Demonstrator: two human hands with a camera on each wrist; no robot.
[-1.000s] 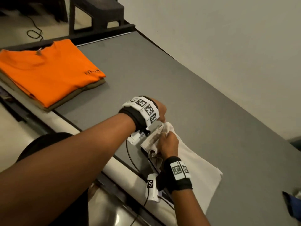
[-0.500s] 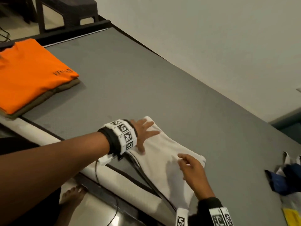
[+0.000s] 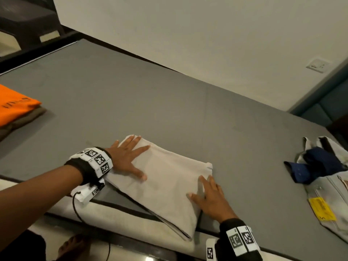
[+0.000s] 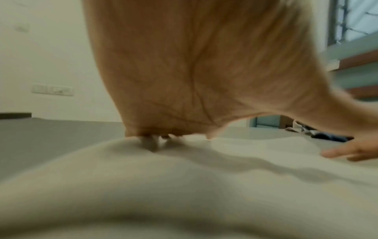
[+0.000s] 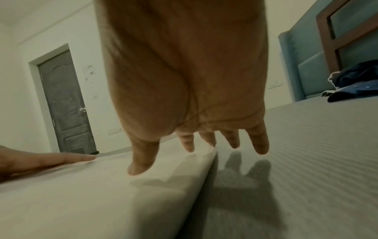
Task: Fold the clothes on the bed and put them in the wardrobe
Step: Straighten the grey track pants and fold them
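A folded white garment (image 3: 165, 182) lies flat on the grey bed (image 3: 169, 113), its near end hanging over the bed's edge. My left hand (image 3: 130, 157) lies flat on the garment's left end with fingers spread. My right hand (image 3: 209, 194) is open over the garment's right edge, fingers straight; in the right wrist view the right hand (image 5: 196, 148) hovers just above the cloth (image 5: 102, 194), with the left hand's fingers (image 5: 61, 159) flat beyond it. In the left wrist view the palm (image 4: 194, 80) presses the white cloth (image 4: 184, 186).
A folded orange shirt (image 3: 13, 108) sits on an olive garment at the bed's left edge. A heap of unfolded clothes, navy and light denim with a yellow tag (image 3: 320, 166), lies at the right. A wall runs along the bed's far side.
Both hands gripped a bunched end of the white garment a second ago. They have since laid it flat, spread apart, and now rest open on its left and right ends.
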